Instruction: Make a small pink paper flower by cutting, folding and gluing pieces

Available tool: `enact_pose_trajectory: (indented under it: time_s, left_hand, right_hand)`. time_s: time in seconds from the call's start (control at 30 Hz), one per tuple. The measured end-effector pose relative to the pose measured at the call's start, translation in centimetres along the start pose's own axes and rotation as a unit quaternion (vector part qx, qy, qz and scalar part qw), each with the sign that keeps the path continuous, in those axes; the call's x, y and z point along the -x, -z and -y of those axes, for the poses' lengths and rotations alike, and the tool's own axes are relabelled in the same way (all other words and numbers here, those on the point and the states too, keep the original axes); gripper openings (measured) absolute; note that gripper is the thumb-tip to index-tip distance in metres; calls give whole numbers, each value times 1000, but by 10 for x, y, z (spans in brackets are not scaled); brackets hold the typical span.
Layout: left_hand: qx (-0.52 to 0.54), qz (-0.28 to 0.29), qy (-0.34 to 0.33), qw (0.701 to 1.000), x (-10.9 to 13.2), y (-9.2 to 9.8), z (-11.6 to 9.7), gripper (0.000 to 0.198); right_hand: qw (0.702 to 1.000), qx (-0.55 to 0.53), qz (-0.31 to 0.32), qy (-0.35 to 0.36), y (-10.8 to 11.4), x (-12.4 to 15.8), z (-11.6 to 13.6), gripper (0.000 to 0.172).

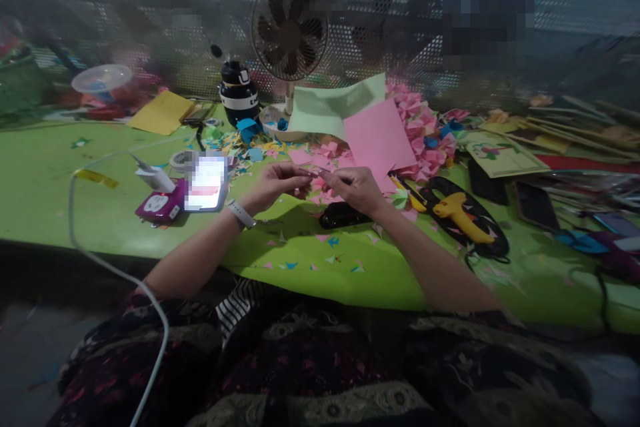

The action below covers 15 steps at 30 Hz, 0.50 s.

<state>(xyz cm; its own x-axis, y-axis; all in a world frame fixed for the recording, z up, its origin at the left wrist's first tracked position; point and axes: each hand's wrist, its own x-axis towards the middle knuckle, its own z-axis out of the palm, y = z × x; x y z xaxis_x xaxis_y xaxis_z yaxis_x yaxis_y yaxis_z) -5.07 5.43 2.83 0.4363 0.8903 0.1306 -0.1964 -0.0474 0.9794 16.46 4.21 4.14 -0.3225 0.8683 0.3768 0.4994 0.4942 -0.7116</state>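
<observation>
Dark patterned cloth (320,373) covers the person's lap at the near edge, and a white cable (100,260) loops up from it onto the green counter (40,180).

At the far left stands a clear shallow dish (101,78); I cannot tell what it holds. A yellow sheet (160,112) lies to its right. Nearer, a purple box (159,207) sits just beside a lit phone (206,183).

The left hand (277,183), with a pale watch (241,213) on its wrist, and the right hand (355,188) meet above the middle of the counter. Both sets of fingers are pinched narrow on a pink paper piece (316,173). It is small, pale and thin, held between the fingertips just above loose pink scraps; its fold is too blurred to make out.

Behind the hands stand a black flask (239,92) and a fan (289,28). At the fan's foot a white bowl (277,127) holds a blue folded scrap.

A pale green sheet (335,107) and a pink sheet (379,137) lean beside a heap of pink folded pieces (425,140). To the right of the hands lies a yellow glue gun (457,213).
</observation>
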Motion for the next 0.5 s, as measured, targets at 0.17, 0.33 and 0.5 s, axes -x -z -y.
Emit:
enact_pose_trajectory:
  time_s: [0.17, 0.33, 0.5]
  left_hand:
    - [-18, -7, -8, 1000, 0, 0, 1, 33]
    - [-27, -16, -18, 999, 0, -1, 2, 33]
    - [-42, -21, -33, 998, 0, -1, 3, 37]
  right_hand:
    - [1000, -20, 6, -21, 0, 0, -1, 60]
    - [1000, -16, 23, -5, -1, 0, 0, 60]
    - [1000, -7, 22, -3, -1, 1, 0, 59]
